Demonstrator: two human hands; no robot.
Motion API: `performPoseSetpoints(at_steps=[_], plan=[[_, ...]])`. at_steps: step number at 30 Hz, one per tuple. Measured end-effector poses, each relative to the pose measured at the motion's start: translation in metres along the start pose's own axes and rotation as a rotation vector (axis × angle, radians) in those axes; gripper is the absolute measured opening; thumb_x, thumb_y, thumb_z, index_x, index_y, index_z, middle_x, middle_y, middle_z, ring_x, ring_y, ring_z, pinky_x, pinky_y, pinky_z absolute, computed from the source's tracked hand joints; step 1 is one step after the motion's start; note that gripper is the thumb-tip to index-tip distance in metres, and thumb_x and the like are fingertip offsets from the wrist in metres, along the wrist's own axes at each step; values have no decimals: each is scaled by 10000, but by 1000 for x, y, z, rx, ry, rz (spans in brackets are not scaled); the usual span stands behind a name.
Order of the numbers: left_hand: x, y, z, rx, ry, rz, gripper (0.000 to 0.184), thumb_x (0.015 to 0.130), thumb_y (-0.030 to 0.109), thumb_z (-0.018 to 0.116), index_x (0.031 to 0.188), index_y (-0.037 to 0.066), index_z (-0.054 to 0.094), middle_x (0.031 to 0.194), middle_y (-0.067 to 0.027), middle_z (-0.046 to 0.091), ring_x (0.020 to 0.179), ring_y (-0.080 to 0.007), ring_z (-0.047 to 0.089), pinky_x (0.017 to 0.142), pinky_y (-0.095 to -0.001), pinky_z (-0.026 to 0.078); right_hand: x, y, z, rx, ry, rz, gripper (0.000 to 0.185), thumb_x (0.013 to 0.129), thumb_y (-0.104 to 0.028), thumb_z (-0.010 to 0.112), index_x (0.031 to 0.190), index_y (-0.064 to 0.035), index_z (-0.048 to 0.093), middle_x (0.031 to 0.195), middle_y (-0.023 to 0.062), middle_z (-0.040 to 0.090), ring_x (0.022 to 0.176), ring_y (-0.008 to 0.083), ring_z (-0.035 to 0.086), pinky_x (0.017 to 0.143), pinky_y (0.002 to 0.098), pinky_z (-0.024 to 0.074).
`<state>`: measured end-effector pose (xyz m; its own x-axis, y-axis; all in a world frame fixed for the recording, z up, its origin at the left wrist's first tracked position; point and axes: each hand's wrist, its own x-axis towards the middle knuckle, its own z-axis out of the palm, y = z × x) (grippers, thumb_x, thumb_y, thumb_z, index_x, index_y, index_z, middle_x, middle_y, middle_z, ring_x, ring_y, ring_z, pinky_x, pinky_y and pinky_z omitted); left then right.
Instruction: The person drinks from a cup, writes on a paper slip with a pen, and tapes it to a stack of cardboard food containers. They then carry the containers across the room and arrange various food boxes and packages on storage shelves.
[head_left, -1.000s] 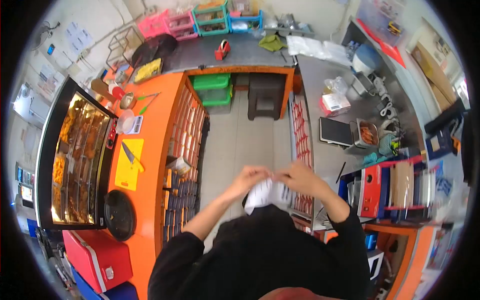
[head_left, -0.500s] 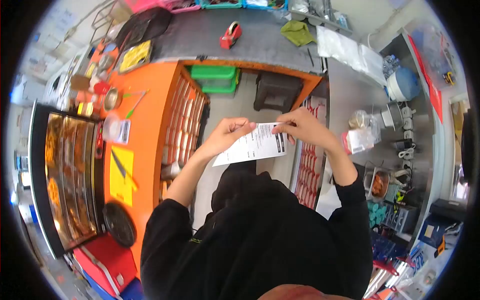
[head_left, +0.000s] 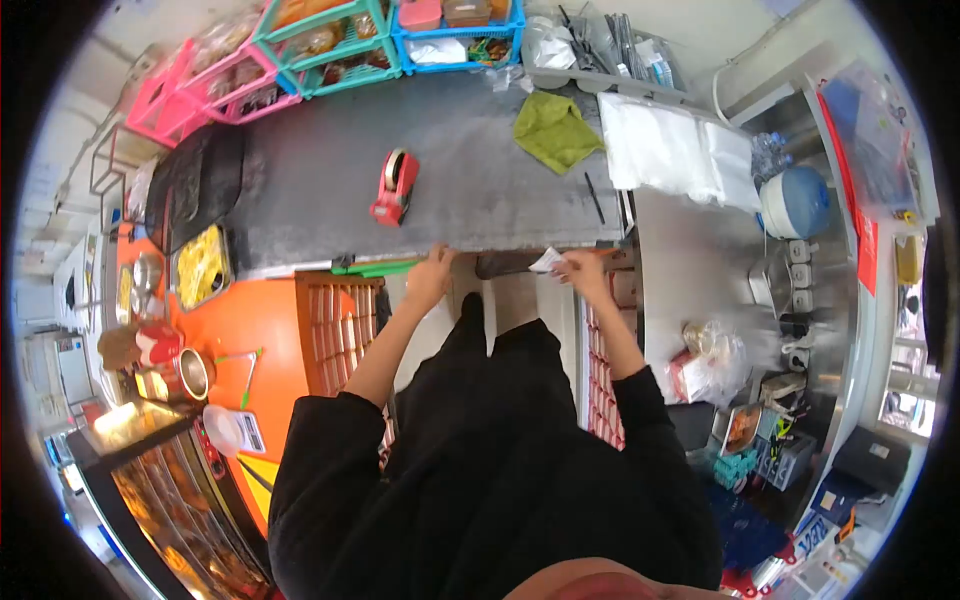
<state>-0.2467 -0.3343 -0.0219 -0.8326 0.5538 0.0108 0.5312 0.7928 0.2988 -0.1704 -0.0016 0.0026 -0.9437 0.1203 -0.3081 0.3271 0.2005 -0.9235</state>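
Note:
My right hand [head_left: 583, 272] pinches a small white printed paper slip [head_left: 546, 261] just short of the dark counter's front edge. The paper looks folded or turned edge-on, and its print is too small to read. To the left, my left hand [head_left: 430, 280] is raised close to the same edge, its fingers loosely extended and no object visible in them. Whether its fingertips touch the counter I cannot tell. Beyond my hands, a red tape dispenser [head_left: 396, 187] sits on the dark countertop [head_left: 320, 160]. A green cloth [head_left: 556, 132] and a black pen [head_left: 594, 197] lie farther right.
White plastic bags [head_left: 660, 150] cover the right corner. Coloured baskets [head_left: 330, 45] line the back. An orange counter [head_left: 250, 325] with a yellow-filled tray [head_left: 202, 266] and a glass food warmer [head_left: 180, 490] stands left. A steel counter [head_left: 690, 270] runs along the right.
Both hands held the paper spread out before; now only my right hand has it, and it looks smaller. My left hand has let go. The view has shifted closer to the dark counter.

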Motion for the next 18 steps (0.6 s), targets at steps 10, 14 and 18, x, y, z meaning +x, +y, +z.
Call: performPoseSetpoints(at_steps=[10, 14, 18], plan=[[153, -38, 41, 20, 157, 301, 676, 716, 12, 527, 1357, 204, 439, 1341, 9, 500, 657, -188, 638, 589, -308, 538, 198, 2, 44, 33, -10, -510, 266, 710, 80, 604, 856, -97, 740, 1070, 79, 608, 1005, 222, 584, 838, 325, 466], [169, -34, 58, 5, 86, 376, 594, 753, 63, 514, 1330, 200, 472, 1337, 23, 503, 632, -163, 618, 607, -285, 527, 218, 22, 31, -120, -149, -568, 287, 721, 108, 547, 842, -82, 726, 1132, 83, 601, 1058, 247, 555, 880, 348, 443], [166, -41, 79, -38, 43, 372, 556, 777, 101, 512, 1322, 206, 481, 1349, 17, 490, 646, -178, 609, 635, -305, 522, 224, 14, 23, -286, -50, -601, 308, 711, 131, 506, 844, -70, 698, 1128, 75, 602, 1081, 290, 536, 912, 371, 424]])
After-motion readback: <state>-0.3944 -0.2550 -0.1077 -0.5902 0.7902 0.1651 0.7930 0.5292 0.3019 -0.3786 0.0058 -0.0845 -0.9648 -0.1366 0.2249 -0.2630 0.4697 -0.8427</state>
